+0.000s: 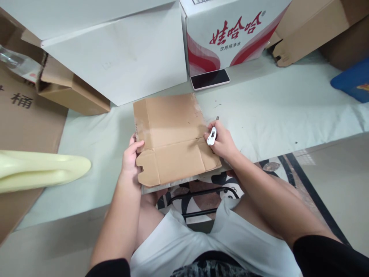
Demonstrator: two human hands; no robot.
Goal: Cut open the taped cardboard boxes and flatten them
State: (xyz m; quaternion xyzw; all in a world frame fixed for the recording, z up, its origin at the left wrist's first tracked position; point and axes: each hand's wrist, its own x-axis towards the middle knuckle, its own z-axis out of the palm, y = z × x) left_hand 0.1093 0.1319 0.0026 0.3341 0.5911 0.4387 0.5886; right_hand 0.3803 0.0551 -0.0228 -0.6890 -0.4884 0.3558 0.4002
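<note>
A flat piece of brown cardboard (170, 134) with folded flaps lies on the pale table (273, 111) straight in front of me. My left hand (131, 154) grips its left edge, thumb on top and fingers curled under. My right hand (221, 142) rests at the cardboard's right edge, closed around a small white utility knife (211, 135) whose short blade tip points away from me.
A large white box (115, 54) and a white carton with red print (230, 34) stand at the back. A phone (210, 79) lies before the carton. Brown boxes (66, 92) sit at both back corners, a blue object (353, 79) at right, a pale yellow plastic object (40, 169) at left.
</note>
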